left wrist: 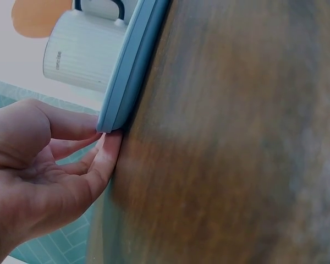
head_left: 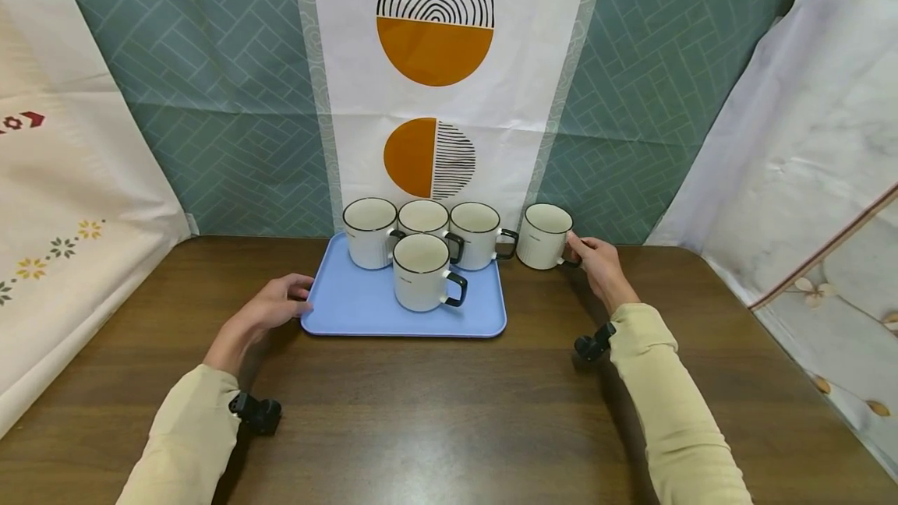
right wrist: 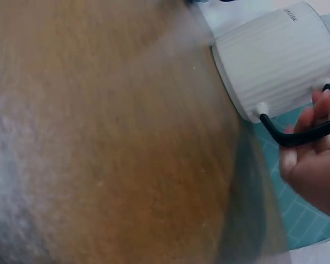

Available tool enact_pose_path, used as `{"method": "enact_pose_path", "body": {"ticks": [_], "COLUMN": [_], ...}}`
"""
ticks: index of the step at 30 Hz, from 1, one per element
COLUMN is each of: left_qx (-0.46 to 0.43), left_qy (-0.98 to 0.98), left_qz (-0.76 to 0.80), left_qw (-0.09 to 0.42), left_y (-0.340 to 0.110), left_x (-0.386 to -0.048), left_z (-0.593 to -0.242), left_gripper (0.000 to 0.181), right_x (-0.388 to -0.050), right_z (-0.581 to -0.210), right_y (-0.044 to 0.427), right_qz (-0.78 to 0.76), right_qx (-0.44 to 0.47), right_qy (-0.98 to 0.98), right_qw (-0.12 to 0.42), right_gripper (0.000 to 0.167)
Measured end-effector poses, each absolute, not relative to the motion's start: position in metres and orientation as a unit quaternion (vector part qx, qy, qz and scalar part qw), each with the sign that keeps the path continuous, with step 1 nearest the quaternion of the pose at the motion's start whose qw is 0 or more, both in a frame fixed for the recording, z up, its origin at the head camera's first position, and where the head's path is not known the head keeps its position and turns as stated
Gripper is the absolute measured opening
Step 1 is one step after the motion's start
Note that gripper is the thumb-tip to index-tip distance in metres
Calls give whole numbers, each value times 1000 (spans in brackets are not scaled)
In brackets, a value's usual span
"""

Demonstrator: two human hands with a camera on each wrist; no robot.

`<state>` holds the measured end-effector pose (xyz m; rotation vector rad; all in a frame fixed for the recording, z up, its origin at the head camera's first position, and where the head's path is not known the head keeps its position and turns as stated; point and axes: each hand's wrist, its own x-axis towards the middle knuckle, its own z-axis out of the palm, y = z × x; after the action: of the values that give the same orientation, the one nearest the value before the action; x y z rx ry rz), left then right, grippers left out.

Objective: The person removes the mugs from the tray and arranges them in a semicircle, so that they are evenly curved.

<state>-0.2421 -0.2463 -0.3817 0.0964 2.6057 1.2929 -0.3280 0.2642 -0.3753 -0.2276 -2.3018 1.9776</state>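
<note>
Left grip (head_left: 270, 306) pinches blue tray (head_left: 351, 319) at centre frame, likely steadying it under four mugs (head_left: 417, 287), right grip (head_left: 598, 262) holds fifth mug (head_left: 542, 244), right of centre, by its conveniently right-facing handle (right wrist: 297, 138).

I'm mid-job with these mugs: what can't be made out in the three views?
- Head view: the lower front of the back middle mug, hidden by the front mug.
- Head view: the print on the front mug, too small to read.
- Left wrist view: the rest of the tray, cut off by the top edge.
- Right wrist view: part of the right hand, cut off by the right edge.
</note>
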Motion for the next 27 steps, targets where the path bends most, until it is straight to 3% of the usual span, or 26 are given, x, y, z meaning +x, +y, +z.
{"method": "enact_pose_path", "body": {"ticks": [4, 10, 16, 22, 27], "left_qx": [32, 33, 29, 31, 26], "left_qy": [889, 889, 888, 889, 890], "left_qz": [441, 441, 441, 441, 438], "left_qw": [120, 120, 123, 121, 123], "left_y": [-243, -244, -245, -246, -248], "left_x": [-241, -243, -242, -241, -242], "left_z": [-380, -380, -379, -379, -380], "left_gripper": [53, 53, 54, 54, 54], "right_x": [-325, -322, -312, -298, -286], "right_z": [-373, -348, -320, -319, -328], "right_y": [267, 266, 253, 222, 194], "right_qz": [640, 631, 634, 629, 627], "right_qx": [-97, -109, -45, 55, 107], "right_qy": [-760, -759, -756, -769, -771], "right_qw": [56, 120, 156, 106, 26], "right_gripper": [35, 30, 20, 12, 19]}}
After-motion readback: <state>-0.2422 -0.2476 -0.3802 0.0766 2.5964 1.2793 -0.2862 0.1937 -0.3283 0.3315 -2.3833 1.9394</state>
